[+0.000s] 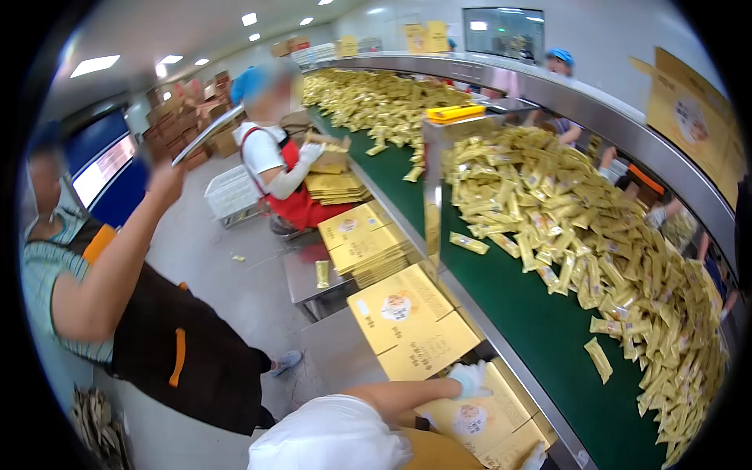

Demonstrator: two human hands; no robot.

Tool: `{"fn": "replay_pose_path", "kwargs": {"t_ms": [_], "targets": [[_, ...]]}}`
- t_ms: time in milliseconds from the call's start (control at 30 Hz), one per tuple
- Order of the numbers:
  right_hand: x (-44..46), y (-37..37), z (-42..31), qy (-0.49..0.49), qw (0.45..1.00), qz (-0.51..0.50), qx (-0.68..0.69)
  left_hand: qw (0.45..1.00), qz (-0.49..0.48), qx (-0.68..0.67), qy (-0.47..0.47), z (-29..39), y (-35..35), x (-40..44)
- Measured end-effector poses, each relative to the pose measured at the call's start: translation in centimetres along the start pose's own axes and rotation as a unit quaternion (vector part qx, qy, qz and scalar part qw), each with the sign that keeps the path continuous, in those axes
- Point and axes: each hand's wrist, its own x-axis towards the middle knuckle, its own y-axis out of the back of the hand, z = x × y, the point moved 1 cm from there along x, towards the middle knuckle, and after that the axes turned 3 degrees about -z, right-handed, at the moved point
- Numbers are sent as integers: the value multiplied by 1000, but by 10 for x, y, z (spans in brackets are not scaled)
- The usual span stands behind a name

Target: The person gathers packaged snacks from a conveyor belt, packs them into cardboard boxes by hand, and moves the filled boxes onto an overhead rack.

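My left hand [470, 380], in a pale glove, reaches out from a white sleeve and lies on the upper edge of a yellow printed carton [505, 407]. Its fingers look stretched out over the cardboard. Only part of my right hand [536, 456], also gloved, shows at the bottom by the carton's near corner; its fingers are mostly hidden. Just beyond my left hand lies a pile of flat yellow cartons [415, 321]. Along the right runs a green conveyor belt [501, 290], heaped with gold wrapped packets [580, 204].
A co-worker in a dark apron [188, 345] stands close on the left, arm raised. Another in a red apron [290, 176] handles cartons by the belt. A metal rail [509, 329] edges the belt. White crates [235, 192] stand on the floor.
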Motion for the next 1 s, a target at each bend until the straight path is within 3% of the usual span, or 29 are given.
{"fn": "replay_pose_path", "kwargs": {"t_ms": [100, 200, 300, 367, 467, 500, 567, 600, 700, 833, 900, 967, 1000], "targets": [[1, -16, -6, -4, 996, 67, 50, 998, 53, 27, 31, 10, -42, 12], [1, -22, -2, -7, 991, 100, 89, 987, 124, -72, 73, 12, -53, 15], [-2, -22, 8, -6, 982, 128, 138, 962, 67, -250, 85, -13, -48, 31], [-3, -19, 17, -1, 974, 129, 188, 959, 80, -262, 70, -28, -55, 46], [-5, -8, 34, -14, 946, 72, 317, 954, 139, -262, 41, -25, -53, 32], [-8, -3, 39, -41, 932, 32, 359, 952, 70, -293, 53, -16, -25, 6], [-26, 21, 3, -131, 915, -40, 379, 942, 73, -326, 27, -16, -16, -7], [-31, 28, -1, -84, 894, -108, 427, 934, 68, -350, 2, -20, -12, -14], [-49, 45, -26, -98, 832, -229, 496, 923, 59, -374, -66, -28, 9, -54], [-49, 42, -84, -13, 865, -169, 472, 908, 182, -357, -125, -67, -19, -52], [-40, 31, -146, 34, 866, -186, 463, 886, 291, -339, -128, -84, 14, -65], [-29, -2, -203, 43, 845, -214, 488, 865, 340, -359, -81, -108, 74, -77], [-21, -29, -212, 4, 846, -220, 486, 879, 353, -318, -35, -130, 99, -75]]}}
